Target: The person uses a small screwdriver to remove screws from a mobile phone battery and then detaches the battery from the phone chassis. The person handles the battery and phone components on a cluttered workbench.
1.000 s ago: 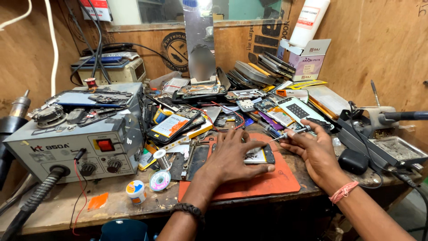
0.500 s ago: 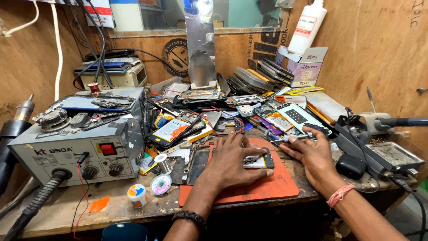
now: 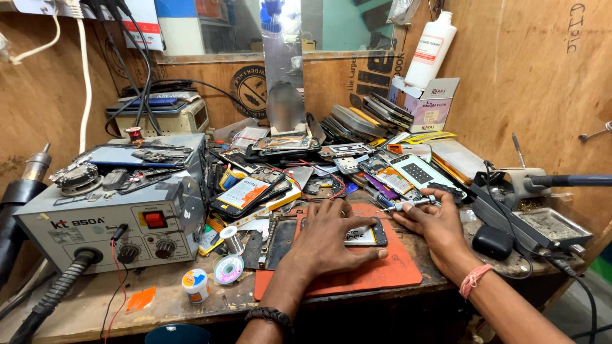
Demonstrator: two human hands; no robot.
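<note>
My left hand (image 3: 328, 239) lies flat, fingers spread, on an opened phone (image 3: 364, 234) that rests on an orange work mat (image 3: 389, 272). It presses the phone down and covers its left part. Just right of the phone, my right hand (image 3: 430, 223) grips a small screwdriver (image 3: 408, 204) whose thin tip points left, above the phone's far edge. A pink band circles my right wrist and a dark beaded band my left.
A grey hot-air rework station (image 3: 105, 220) stands at the left with its hose at the table's front. Solder wire spools (image 3: 228, 269), a small jar (image 3: 195, 284), several dismantled phones (image 3: 245, 193) and boards crowd the middle. A white bottle (image 3: 431, 52) on a box stands behind, soldering-iron stand (image 3: 551, 226) right.
The view has shifted down and closer to the bench. Both hands stay on the phone and mat, and the screwdriver hand has hardly moved.
</note>
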